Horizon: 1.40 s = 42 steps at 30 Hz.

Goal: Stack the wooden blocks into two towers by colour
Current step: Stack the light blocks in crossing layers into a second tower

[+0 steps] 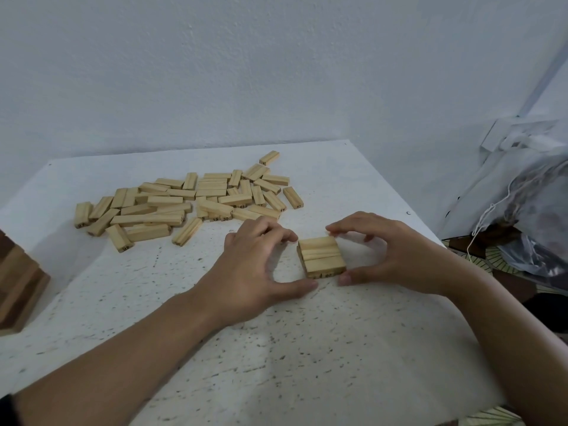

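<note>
Three light wooden blocks (321, 256) lie side by side as a flat square layer on the white speckled table (276, 348). My left hand (255, 265) cups the layer's left side, fingertips at its far left corner and thumb at its near left corner. My right hand (396, 256) cups the right side, with a fingertip at the far right corner and the thumb at the near right corner. A loose pile of several light blocks (190, 204) with printed numbers lies behind and to the left. A stack of darker blocks (18, 287) stands at the left edge, partly cut off.
Plastic bags (528, 210) with a white string sit beside the table on the right. A pale wall runs behind the table. The table's right edge lies close to my right wrist.
</note>
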Each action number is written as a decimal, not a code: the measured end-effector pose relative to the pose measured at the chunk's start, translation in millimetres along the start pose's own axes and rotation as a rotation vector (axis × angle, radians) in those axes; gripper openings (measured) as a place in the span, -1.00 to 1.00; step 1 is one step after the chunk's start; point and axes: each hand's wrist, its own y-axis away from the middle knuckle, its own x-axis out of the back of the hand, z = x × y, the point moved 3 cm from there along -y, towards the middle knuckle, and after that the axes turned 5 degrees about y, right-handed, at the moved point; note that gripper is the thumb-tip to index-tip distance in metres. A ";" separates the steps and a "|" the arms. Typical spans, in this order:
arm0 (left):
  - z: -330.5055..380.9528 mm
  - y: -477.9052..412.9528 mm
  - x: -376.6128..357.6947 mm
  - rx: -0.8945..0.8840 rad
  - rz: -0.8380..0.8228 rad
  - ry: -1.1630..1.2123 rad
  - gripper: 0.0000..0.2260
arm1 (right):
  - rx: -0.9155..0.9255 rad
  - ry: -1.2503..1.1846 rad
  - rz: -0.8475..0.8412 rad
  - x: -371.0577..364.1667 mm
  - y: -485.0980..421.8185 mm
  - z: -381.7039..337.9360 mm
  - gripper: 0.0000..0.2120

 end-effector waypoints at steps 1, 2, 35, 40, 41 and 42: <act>0.8 0.2 0.0 -0.002 0.003 0.001 -0.36 | 0.001 0.000 -0.002 -0.6 -0.2 -0.5 -0.32; 1.4 0.0 -0.1 -0.006 0.004 -0.001 -0.37 | 0.004 0.002 -0.002 -1.1 -0.5 -0.8 -0.33; 6.0 -1.6 0.2 0.018 -0.049 -0.065 -0.41 | -0.049 0.023 -0.021 -3.3 0.8 -8.5 -0.32; 12.5 6.1 4.2 0.057 -0.148 -0.193 -0.38 | -0.163 0.026 -0.055 3.9 9.4 -15.8 -0.17; 12.7 9.2 3.7 0.060 -0.161 -0.217 -0.40 | -0.192 0.033 -0.054 3.9 13.0 -17.9 -0.16; 13.1 13.1 2.4 0.063 -0.177 -0.237 -0.39 | -0.209 0.042 -0.057 2.2 17.6 -19.3 -0.16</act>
